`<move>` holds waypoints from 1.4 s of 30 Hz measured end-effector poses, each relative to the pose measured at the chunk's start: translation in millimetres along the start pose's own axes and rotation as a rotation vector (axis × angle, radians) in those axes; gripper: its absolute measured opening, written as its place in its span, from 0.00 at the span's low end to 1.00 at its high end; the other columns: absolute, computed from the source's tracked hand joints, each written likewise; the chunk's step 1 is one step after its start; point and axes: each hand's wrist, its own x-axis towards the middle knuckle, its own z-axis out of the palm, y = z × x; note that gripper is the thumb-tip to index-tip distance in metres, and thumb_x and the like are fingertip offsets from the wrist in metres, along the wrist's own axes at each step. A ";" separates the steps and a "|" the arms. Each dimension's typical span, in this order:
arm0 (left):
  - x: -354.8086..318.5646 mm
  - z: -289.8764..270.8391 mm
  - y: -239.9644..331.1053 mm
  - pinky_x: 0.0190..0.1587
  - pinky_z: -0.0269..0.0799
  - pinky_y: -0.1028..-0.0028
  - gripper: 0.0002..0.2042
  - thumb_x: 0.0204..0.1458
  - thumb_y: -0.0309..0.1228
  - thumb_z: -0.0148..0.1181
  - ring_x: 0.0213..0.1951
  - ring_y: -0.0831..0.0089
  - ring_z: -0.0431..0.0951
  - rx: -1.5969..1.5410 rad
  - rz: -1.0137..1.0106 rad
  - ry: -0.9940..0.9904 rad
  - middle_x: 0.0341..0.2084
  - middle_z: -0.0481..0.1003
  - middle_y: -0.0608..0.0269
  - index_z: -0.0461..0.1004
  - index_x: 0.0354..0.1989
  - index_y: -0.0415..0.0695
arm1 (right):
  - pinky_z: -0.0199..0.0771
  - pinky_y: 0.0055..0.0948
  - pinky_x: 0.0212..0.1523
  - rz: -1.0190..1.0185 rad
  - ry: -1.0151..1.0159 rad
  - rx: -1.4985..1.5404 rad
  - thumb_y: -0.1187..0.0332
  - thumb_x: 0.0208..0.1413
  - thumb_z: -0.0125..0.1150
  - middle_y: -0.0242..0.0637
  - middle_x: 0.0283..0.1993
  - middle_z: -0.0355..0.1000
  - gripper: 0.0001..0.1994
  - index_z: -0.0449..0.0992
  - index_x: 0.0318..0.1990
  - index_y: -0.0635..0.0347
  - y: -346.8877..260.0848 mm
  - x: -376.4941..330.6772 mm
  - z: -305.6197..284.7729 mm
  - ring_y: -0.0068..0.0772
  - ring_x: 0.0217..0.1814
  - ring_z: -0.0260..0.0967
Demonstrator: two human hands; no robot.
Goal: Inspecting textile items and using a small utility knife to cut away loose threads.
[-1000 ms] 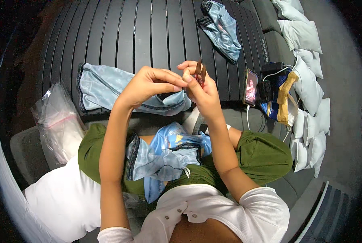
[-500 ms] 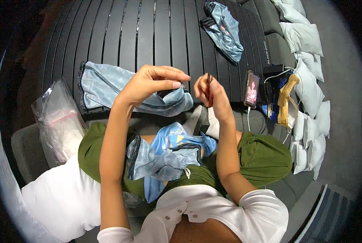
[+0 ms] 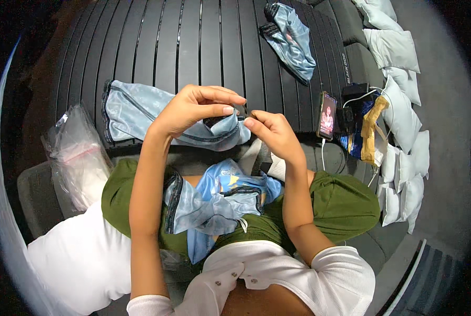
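A light-blue velvety fabric piece with dark trimmed edges point(image 3: 135, 105) lies along the near edge of the slatted table. Above its right end is my left hand point(image 3: 193, 108), thumb and fingers closed in a pinch; what sits between the tips is too small to tell. My right hand point(image 3: 276, 134) comes up close on the right, fingers curled together, its tips almost meeting the left's. A thin dark bit point(image 3: 245, 109) shows between the two hands. Across my lap rests another blue fabric piece with dark trim point(image 3: 209, 210), over a brighter blue printed cloth point(image 3: 230, 176).
On the black slatted table point(image 3: 204, 42), a third blue piece point(image 3: 290, 42) lies at the far right. A phone point(image 3: 327, 116) with a cable stands at the right edge, beside a yellow-and-blue packet point(image 3: 371, 131). White pillows point(image 3: 398, 105) line the right; a clear plastic bag point(image 3: 80, 158) sits left.
My right hand has turned and moved slightly left, bringing its fingertips close to my left hand's. My left hand and the fabric pieces stay in place.
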 end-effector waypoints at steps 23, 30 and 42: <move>2.3 -1.4 -5.7 0.43 0.63 0.81 0.16 0.49 0.32 0.57 0.38 0.81 0.69 0.200 -0.095 0.120 0.36 0.71 0.65 0.69 0.45 0.38 | 0.55 0.15 0.28 -0.255 0.251 0.611 0.81 0.42 0.61 0.29 0.28 0.62 0.18 0.54 0.22 0.54 16.7 13.7 21.3 0.14 0.28 0.53; 2.7 -3.3 -5.9 0.27 0.60 0.86 0.06 0.49 0.31 0.57 0.24 0.88 0.64 0.130 -0.187 0.077 0.22 0.68 0.74 0.67 0.28 0.43 | 0.53 0.14 0.27 -0.327 0.255 0.527 0.78 0.41 0.63 0.29 0.29 0.59 0.17 0.55 0.22 0.53 14.5 13.0 22.4 0.12 0.26 0.48; -3.3 1.4 9.1 0.33 0.62 0.87 0.12 0.49 0.26 0.55 0.31 0.87 0.69 -0.045 -0.113 -0.021 0.29 0.71 0.72 0.68 0.42 0.39 | 0.46 0.14 0.13 -0.008 0.070 0.913 0.72 0.48 0.57 0.22 0.22 0.55 0.15 0.55 0.22 0.51 10.6 10.2 17.3 0.10 0.14 0.48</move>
